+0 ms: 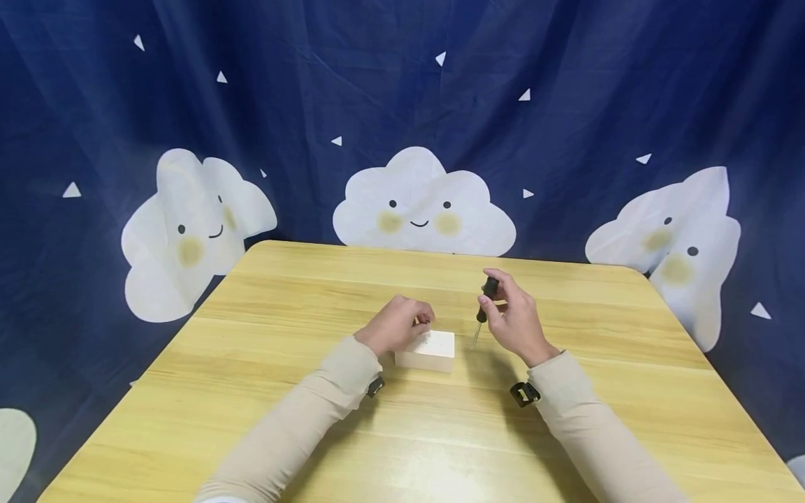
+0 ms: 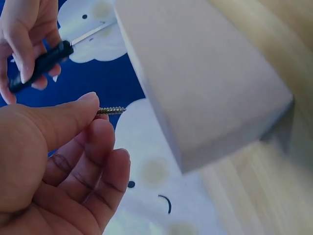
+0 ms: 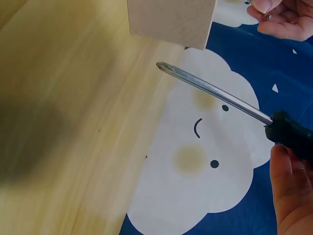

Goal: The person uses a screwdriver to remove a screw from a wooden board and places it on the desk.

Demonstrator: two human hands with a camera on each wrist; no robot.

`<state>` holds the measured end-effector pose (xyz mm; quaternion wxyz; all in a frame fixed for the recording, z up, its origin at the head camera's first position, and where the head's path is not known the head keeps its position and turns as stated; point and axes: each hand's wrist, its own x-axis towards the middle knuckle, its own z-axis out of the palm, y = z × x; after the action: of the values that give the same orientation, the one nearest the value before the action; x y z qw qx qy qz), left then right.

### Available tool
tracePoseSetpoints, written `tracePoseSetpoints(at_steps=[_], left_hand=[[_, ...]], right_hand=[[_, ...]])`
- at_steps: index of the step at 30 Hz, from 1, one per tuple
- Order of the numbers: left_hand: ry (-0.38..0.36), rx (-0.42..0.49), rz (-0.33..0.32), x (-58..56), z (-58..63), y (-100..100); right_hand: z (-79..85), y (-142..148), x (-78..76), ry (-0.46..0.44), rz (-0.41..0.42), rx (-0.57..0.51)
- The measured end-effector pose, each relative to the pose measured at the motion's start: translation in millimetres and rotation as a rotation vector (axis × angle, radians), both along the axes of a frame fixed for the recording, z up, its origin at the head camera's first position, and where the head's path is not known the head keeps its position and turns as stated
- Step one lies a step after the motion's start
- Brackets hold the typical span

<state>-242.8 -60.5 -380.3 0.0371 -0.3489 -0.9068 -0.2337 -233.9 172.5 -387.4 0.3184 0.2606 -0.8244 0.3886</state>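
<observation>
Between thumb and fingertips, my left hand pinches a small metal screw, its pointed end free and facing the block's top. Just below that hand, a white rectangular block lies on the table; small dark marks show on its upper face in the head view. To the right of the block, my right hand grips a screwdriver by its black handle. The screwdriver's bare metal shaft points down toward the tabletop, apart from both block and screw, and its tip looks cross-shaped.
The block stands on a light wood-grain table with rounded far corners. Behind it hangs a dark blue curtain printed with white clouds and small triangles. Each wrist wears a black strap device.
</observation>
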Motion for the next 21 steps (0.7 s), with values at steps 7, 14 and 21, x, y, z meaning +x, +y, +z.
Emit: tracePoseSetpoints(at_steps=[7, 14, 21], left_hand=[[-0.003, 0.005, 0.052, -2.8, 2.1, -17.0], [-0.028, 0.036, 0.095, -3.9, -3.5, -35.0], [-0.041, 0.058, 0.129, -3.4, -12.8, -50.5]], right_hand=[[4.6, 6.9, 0.2, 0.049, -0.01, 0.033], [1.7, 12.5, 6.8, 0.117, -0.01, 0.065], [-8.8, 13.0, 11.6, 0.236, 0.048, 0.099]])
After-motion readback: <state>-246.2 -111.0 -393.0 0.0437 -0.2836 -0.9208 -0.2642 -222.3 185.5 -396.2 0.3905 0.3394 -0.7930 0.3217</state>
